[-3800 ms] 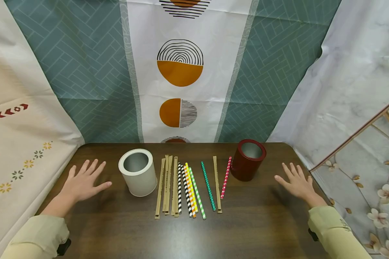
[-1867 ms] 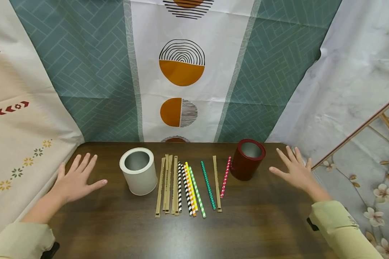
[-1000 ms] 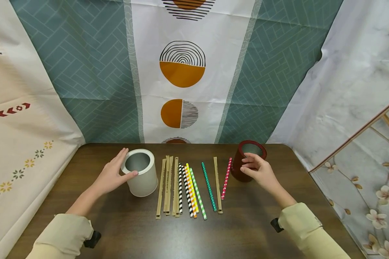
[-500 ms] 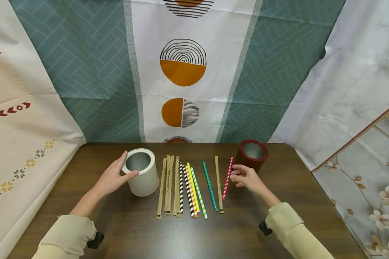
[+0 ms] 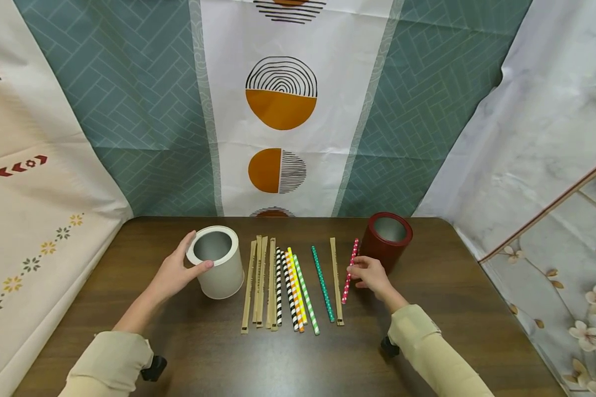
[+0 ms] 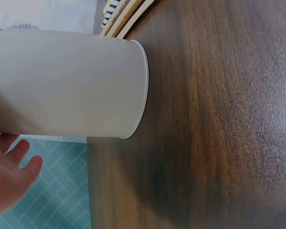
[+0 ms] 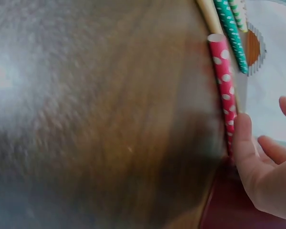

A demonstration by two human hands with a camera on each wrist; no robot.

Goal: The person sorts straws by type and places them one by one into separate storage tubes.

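Note:
My left hand [image 5: 175,274] holds the white can [image 5: 222,275] at its upper left, with the thumb across the front below the rim. In the left wrist view, several fingers [image 6: 18,151] show beside the upright can's wall. My right hand [image 5: 372,275] is at the pink dotted straw [image 5: 347,286], which lies on the table in front of the dark red can [image 5: 384,248]. In the right wrist view, a finger [image 7: 243,126] touches or nearly touches the straw, while other fingers stand apart from it. No pinch on the straw is visible.
Between the cans lie several paper-wrapped straws [image 5: 249,289], black-striped straws [image 5: 290,298], a yellow straw [image 5: 298,295], a green-striped straw [image 5: 306,298], a teal dotted straw [image 5: 323,284] and a lone wrapped straw [image 5: 336,284]. A patterned cloth [image 5: 280,116] hangs behind the table [image 5: 258,364].
From their spread position at the table sides, both hands have moved inward. My left hand came to the white can; my right passed the dark red can and reached the pink straw.

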